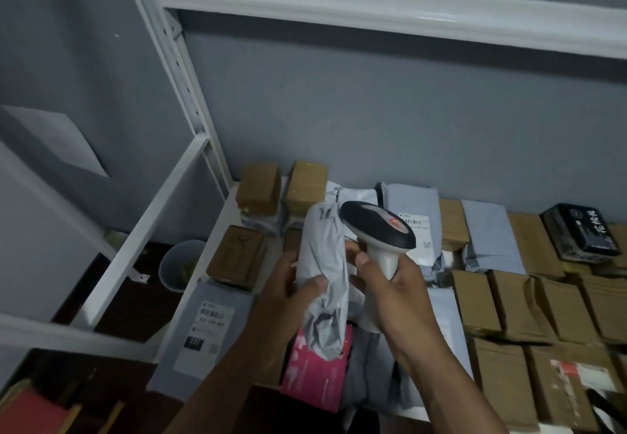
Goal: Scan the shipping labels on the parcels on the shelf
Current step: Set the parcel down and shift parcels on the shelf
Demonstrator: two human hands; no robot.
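Note:
My left hand (288, 289) grips a rolled grey poly-bag parcel (324, 274) and holds it upright above the shelf. Right beside it, my right hand (390, 284) is closed around the white handle of a barcode scanner (378, 230), whose dark head sits level with the parcel's top. No label shows on the held parcel's visible side. Below the hands lie more parcels: a grey bag with a printed label (203, 325), a pink bag (317, 376) and a white bag with a label (415, 226).
Several brown cardboard boxes (509, 301) fill the shelf's right side, with a black box (580, 231) at the back. A white shelf upright (176, 70) and upper beam (390, 5) frame the bay. A grey bin (179, 264) stands on the floor to the left.

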